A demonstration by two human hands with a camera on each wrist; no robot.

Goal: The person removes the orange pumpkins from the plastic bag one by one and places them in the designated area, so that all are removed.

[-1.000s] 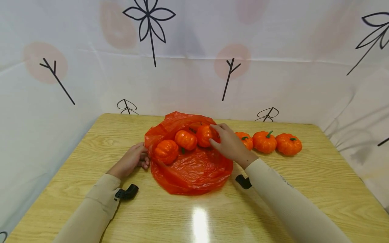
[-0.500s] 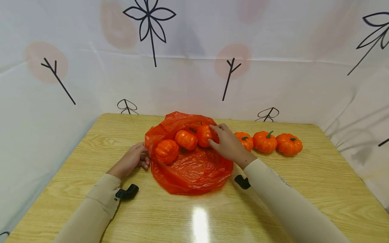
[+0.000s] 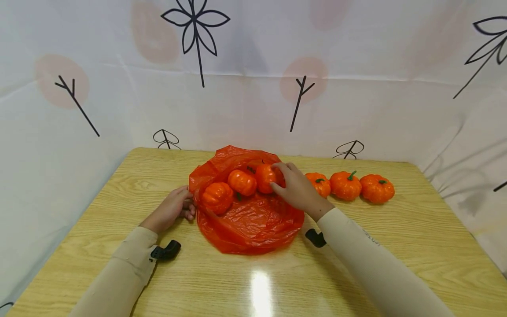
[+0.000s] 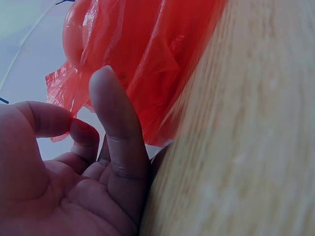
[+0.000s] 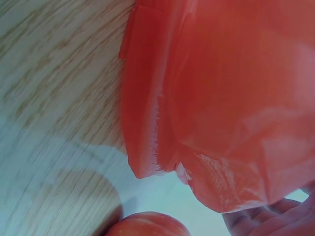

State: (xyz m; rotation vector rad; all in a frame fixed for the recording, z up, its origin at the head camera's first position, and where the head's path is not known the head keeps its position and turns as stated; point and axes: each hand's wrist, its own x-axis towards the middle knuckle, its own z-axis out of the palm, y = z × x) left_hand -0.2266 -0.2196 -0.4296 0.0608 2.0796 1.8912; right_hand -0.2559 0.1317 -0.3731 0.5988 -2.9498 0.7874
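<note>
A red plastic bag (image 3: 253, 224) lies wide open on the table, with three small orange pumpkins inside. One pumpkin (image 3: 217, 198) is at the left, another pumpkin (image 3: 242, 182) in the middle, its green stem pointing down. My right hand (image 3: 299, 191) reaches over the bag's right rim and grips the third pumpkin (image 3: 264, 178) from the right, fingers behind and thumb in front. At the left rim, my left hand (image 3: 176, 207) pinches the bag's edge between thumb and index finger (image 4: 81, 132); its other fingers are loosely curled. In the right wrist view, red film partly hides my right hand (image 5: 275, 219).
To the right of the bag, more pumpkins stand in a row on the wooden table (image 3: 198, 281): one partly behind my right hand (image 3: 319, 184), a middle pumpkin (image 3: 345, 186) and an end pumpkin (image 3: 377, 188). A patterned white cloth (image 3: 245, 110) hangs behind the table.
My right hand and the pumpkin it grips have shifted very slightly left. My left hand, the bag and the other pumpkins have stayed in place.
</note>
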